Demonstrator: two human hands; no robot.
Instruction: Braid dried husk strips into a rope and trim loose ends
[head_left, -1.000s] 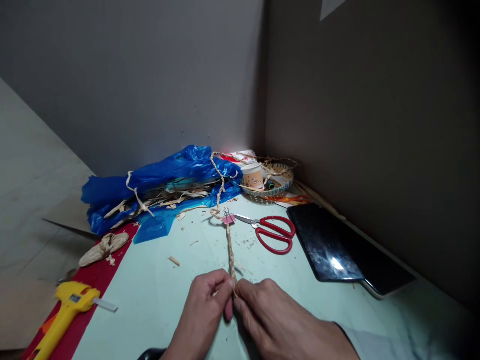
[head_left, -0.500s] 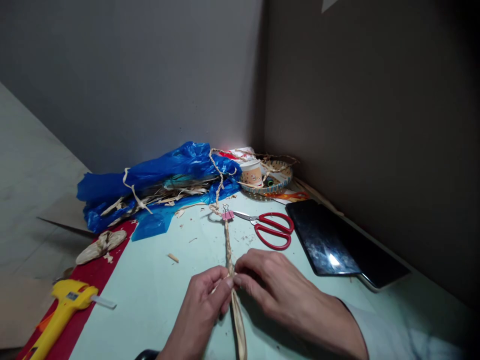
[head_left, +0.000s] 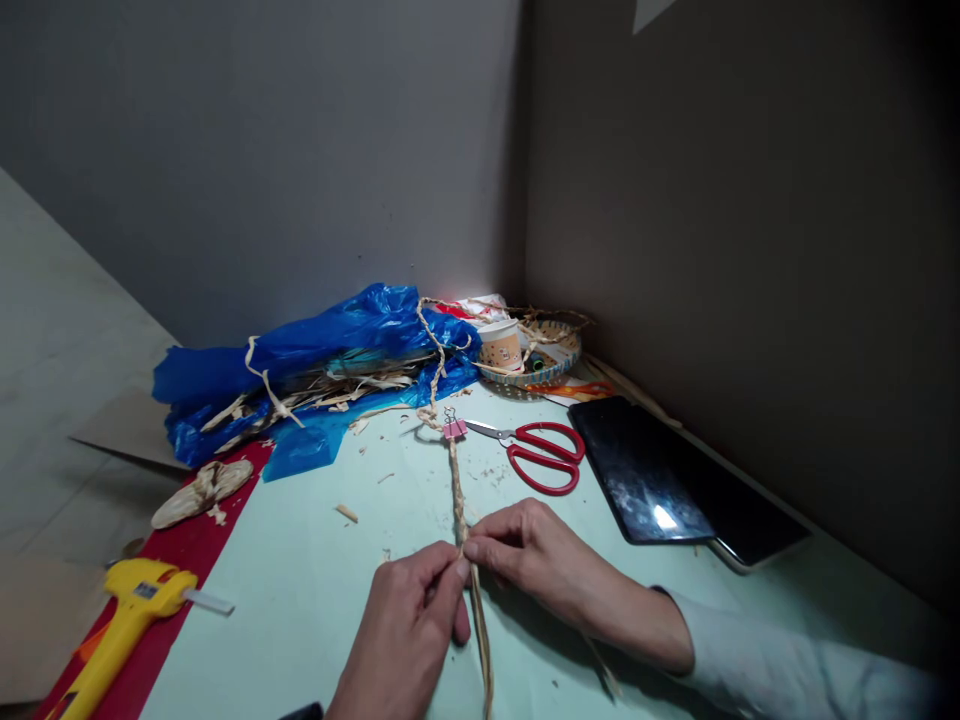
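Note:
A thin braid of dry straw-coloured fibre (head_left: 457, 485) runs down the table from a pink binder clip (head_left: 454, 429). At its lower end my left hand (head_left: 412, 615) pinches the fibre between thumb and forefinger. Right beside it, my right hand (head_left: 525, 550) pinches the same spot from the other side, fingertips nearly touching the left ones. Below the hands a loose fibre strand (head_left: 481, 640) hangs toward the near edge. Another strand end (head_left: 604, 670) shows under my right wrist. Red-handled scissors (head_left: 544, 455) lie beside the clip, their tips pointing at it.
A blue plastic bag (head_left: 322, 330) of dry fibres lies along the back wall. Near the corner stand a paper cup (head_left: 500, 346) and a woven basket (head_left: 564, 362). Two dark tablets or phones (head_left: 645, 475) lie at right. A yellow glue gun (head_left: 127, 620) rests at left.
My right hand has drawn slightly back, its wrist higher and further left. The strand below the hands looks narrower, and a strand end now shows under my right wrist.

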